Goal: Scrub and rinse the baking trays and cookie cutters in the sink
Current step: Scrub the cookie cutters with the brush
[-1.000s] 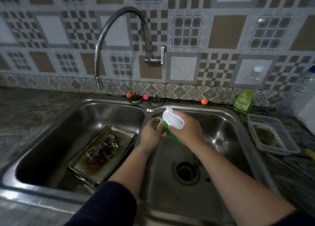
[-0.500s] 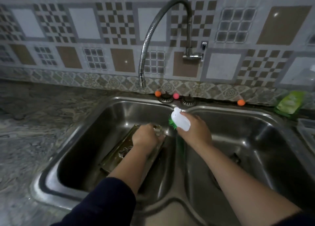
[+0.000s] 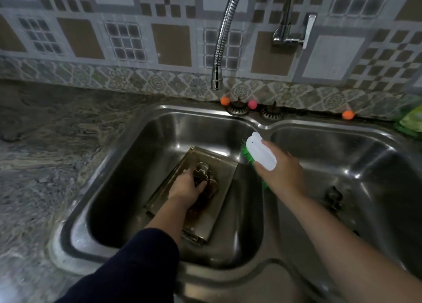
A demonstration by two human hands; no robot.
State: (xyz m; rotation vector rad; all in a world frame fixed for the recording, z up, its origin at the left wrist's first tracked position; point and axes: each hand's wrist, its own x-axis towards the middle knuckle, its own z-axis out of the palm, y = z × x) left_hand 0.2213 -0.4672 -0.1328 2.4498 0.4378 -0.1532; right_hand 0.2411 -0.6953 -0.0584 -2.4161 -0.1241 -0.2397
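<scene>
Since earlier frame: left hand (image 3: 186,186) gone from right basin down into left basin, view swung left. Its fingers (image 3: 198,183) now curled round flower-shaped cookie cutter (image 3: 201,176), others beside it on stained baking trays (image 3: 206,207), likely picking one to scrub. Right hand (image 3: 279,169) grips white, green-bristled brush (image 3: 260,151) over sink (image 3: 262,125) divider, held ready. One cutter (image 3: 333,197) in right basin. No readable writing.

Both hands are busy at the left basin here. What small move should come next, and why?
Probably lift the cutter up off the tray and bring it to the brush. The left hand already grips the cutter down in the left basin, while the right hand holds the brush above the divider, bristles clear of anything. The tap is not running.
</scene>
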